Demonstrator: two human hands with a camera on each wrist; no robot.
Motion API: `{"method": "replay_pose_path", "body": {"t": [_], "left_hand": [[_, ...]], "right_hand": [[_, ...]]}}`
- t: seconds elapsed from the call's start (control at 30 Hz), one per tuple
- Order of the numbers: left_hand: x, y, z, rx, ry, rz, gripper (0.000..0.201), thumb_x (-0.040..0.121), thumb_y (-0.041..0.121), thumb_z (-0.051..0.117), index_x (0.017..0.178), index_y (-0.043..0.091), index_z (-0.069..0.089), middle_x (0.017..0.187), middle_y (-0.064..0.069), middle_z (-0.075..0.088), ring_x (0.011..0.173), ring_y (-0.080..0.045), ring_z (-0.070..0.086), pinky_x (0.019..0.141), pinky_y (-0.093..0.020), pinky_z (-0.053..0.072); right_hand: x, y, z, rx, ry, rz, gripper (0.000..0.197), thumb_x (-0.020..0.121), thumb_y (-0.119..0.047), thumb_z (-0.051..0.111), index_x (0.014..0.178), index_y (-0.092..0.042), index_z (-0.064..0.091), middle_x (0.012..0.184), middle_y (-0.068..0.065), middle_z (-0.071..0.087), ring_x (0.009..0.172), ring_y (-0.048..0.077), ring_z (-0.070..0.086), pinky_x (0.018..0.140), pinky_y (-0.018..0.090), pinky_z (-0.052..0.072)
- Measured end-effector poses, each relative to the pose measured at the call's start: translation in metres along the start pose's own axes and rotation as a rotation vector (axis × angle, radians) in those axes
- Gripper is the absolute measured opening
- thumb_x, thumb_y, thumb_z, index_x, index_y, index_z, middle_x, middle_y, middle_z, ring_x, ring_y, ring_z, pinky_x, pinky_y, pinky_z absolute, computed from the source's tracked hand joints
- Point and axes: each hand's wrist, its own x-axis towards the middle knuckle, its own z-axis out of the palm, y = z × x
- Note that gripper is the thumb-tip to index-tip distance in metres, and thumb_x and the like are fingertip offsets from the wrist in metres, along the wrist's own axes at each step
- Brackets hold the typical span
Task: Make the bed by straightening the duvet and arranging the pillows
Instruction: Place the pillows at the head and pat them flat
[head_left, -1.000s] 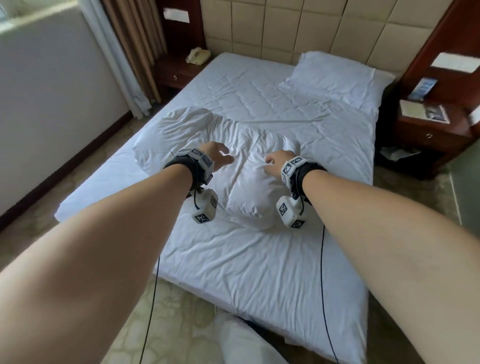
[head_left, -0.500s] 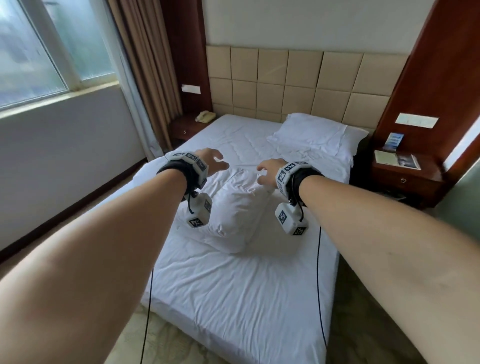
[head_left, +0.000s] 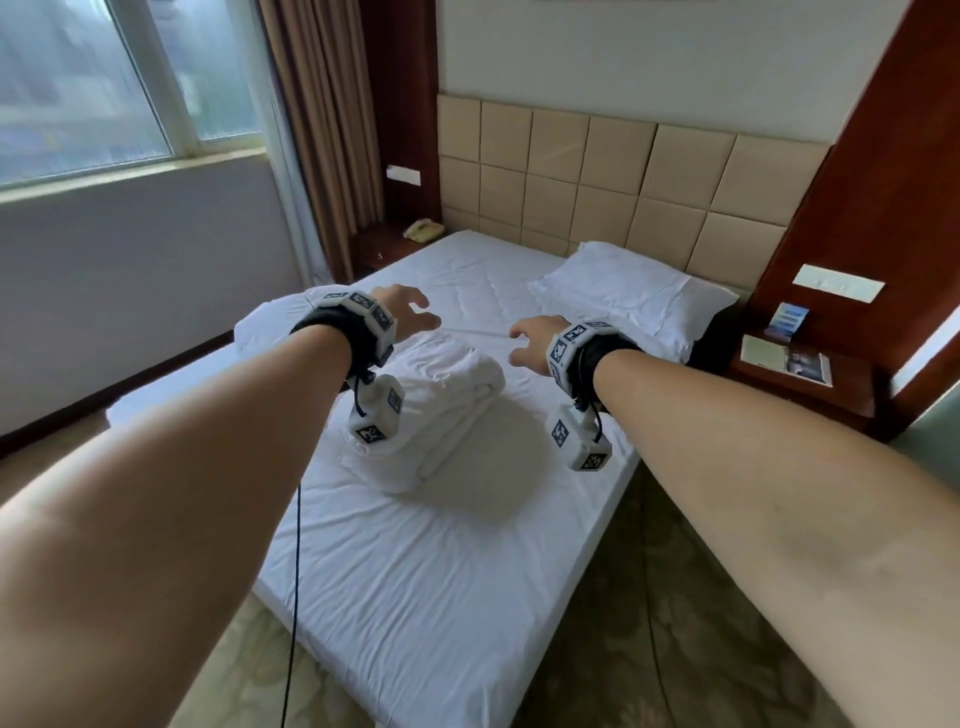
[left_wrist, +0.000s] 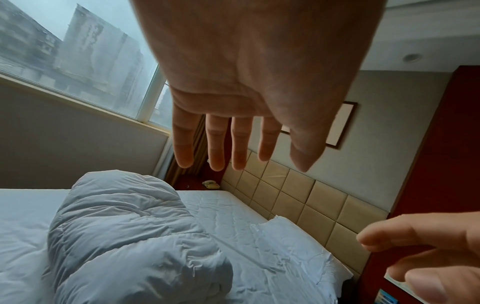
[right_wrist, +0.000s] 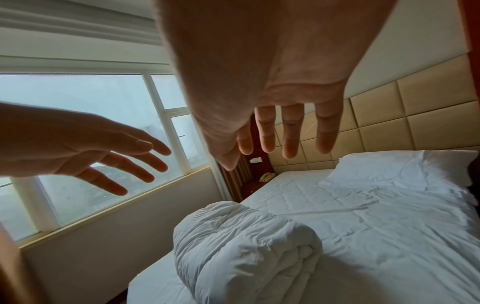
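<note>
A bunched white duvet (head_left: 441, 410) lies in a heap across the middle of the bed (head_left: 415, 597), also visible in the wrist views (left_wrist: 130, 236) (right_wrist: 246, 246). One white pillow (head_left: 628, 296) rests flat at the headboard on the right side (left_wrist: 293, 246) (right_wrist: 405, 170). My left hand (head_left: 410, 312) (left_wrist: 233, 144) hovers above the duvet's far left part, fingers straight and spread, holding nothing. My right hand (head_left: 530, 343) (right_wrist: 280, 135) hovers above the sheet just right of the duvet, fingers also extended and empty.
A padded beige headboard (head_left: 623, 182) backs the bed. Wooden nightstands stand on both sides: the left one holds a phone (head_left: 423, 229), the right one (head_left: 800, 374) papers. A window (head_left: 104, 88) and curtain (head_left: 322, 119) are on the left; patterned carpet (head_left: 649, 623) surrounds the bed.
Both hands have let go of the duvet and lifted off it with fingers spread. My view has risen from the bed toward the headboard and window.
</note>
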Motion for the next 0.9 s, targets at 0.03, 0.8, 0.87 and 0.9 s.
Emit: {"method": "replay_pose_path", "body": {"t": [0.03,0.8,0.87,0.9], "left_hand": [[0.001,0.003,0.000,0.038,0.012,-0.012,0.051,0.088,0.056,0.057,0.130,0.028,0.056,0.128,-0.001,0.062,0.118,-0.025,0.055,0.104,-0.038,0.040],[0.259,0.098,0.102,-0.038,-0.024,-0.317,0.048,0.083,0.053,0.065,0.120,0.024,0.064,0.121,-0.004,0.066,0.112,-0.025,0.060,0.101,-0.038,0.045],[0.271,0.096,0.112,-0.044,-0.031,-0.401,0.047,0.087,0.050,0.062,0.125,0.023,0.061,0.124,-0.005,0.064,0.114,-0.025,0.059,0.100,-0.037,0.044],[0.275,0.098,0.116,-0.045,-0.041,-0.442,0.047,0.088,0.051,0.061,0.127,0.024,0.059,0.125,-0.005,0.064,0.114,-0.025,0.058,0.100,-0.037,0.044]], "right_hand": [[0.006,0.003,-0.001,-0.005,-0.003,-0.021,0.053,0.094,-0.037,0.053,0.143,-0.021,0.042,0.146,0.007,0.044,0.130,0.028,0.045,0.102,0.036,0.039],[0.304,0.188,-0.020,-0.049,-0.202,-0.236,0.055,0.091,-0.040,0.055,0.142,-0.023,0.043,0.147,0.006,0.044,0.130,0.028,0.045,0.107,0.039,0.039],[0.339,0.197,-0.015,-0.078,-0.228,-0.298,0.055,0.093,-0.039,0.054,0.144,-0.022,0.041,0.148,0.006,0.042,0.132,0.027,0.043,0.108,0.038,0.037],[0.355,0.202,-0.012,-0.091,-0.243,-0.327,0.055,0.093,-0.039,0.054,0.144,-0.021,0.041,0.148,0.007,0.042,0.133,0.027,0.043,0.108,0.037,0.036]]}}
